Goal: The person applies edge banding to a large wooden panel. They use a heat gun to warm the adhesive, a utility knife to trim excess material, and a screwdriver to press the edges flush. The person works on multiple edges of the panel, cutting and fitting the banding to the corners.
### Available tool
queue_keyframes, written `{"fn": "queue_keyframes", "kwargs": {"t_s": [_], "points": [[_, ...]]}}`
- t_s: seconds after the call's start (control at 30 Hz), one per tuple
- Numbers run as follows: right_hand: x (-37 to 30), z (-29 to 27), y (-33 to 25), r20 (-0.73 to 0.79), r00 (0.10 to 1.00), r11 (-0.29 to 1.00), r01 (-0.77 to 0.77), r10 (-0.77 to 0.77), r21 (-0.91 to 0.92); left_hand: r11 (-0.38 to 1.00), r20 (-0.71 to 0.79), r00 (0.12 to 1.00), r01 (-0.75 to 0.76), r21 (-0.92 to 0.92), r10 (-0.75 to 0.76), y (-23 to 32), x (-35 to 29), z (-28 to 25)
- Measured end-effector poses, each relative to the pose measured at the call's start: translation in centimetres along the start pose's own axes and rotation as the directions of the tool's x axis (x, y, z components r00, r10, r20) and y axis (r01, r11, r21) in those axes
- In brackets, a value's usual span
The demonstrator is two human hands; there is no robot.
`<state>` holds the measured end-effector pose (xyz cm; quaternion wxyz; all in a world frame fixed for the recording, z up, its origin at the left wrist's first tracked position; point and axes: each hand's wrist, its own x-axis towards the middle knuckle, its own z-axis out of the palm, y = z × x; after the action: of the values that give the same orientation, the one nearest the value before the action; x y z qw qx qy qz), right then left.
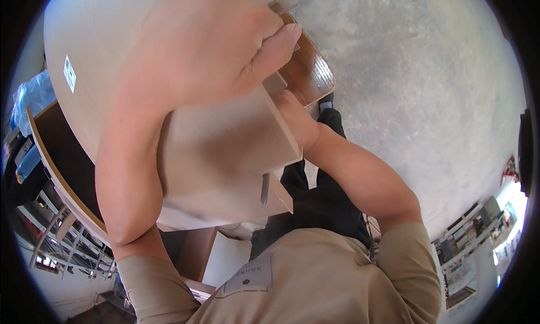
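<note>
A large beige board [214,150], which looks like cardboard, spreads in front of me. It has a white label [70,74] on its far left part and notched, folded edges on the right. Across its top reaches my left hand [225,48]. That hand is closed, with the thumb pressed to the curled fingers at the board's far right edge; what is in them is hidden. Lower down, my right hand [293,119] sits against the right edge of the board, partly behind it. Its fingers are out of sight.
Beyond my right hand is a glossy brown wooden top [309,65] with rounded corners. At left stand a dark open piece with a pale wooden rim [62,178] and blue plastic wrapping [36,96]. Grey concrete floor [405,99] stretches right; shelves [475,234] line the far right.
</note>
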<state>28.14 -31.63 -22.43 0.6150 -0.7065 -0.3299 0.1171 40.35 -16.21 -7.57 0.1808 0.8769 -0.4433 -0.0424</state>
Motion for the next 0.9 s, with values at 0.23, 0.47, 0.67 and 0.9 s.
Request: {"fn": "queue_keyframes", "kwargs": {"t_s": [0.23,0.47,0.67,0.9], "points": [[-2.3,1.4,0.7,-0.025,0.996,0.995,0.084,-0.083,0.055,0.995,0.004,1.0,-0.016,-0.094,0.017,-0.7,-0.2,0.2],[-3.1,2.1,0.5,0.005,0.996,0.991,0.086,-0.087,0.101,0.995,0.014,0.999,-0.039,-0.095,0.041,-0.6,-0.1,0.0],[-3.3,1.3,-1.1,-0.08,0.989,0.968,0.135,-0.121,0.211,0.996,0.017,0.999,-0.039,-0.079,0.04,-1.1,-0.5,0.1],[-4.6,0.8,-2.9,-0.099,0.995,0.999,0.029,-0.027,0.019,1.0,0.047,0.999,-0.027,-0.013,0.027,-0.3,0.5,-0.7]]}}
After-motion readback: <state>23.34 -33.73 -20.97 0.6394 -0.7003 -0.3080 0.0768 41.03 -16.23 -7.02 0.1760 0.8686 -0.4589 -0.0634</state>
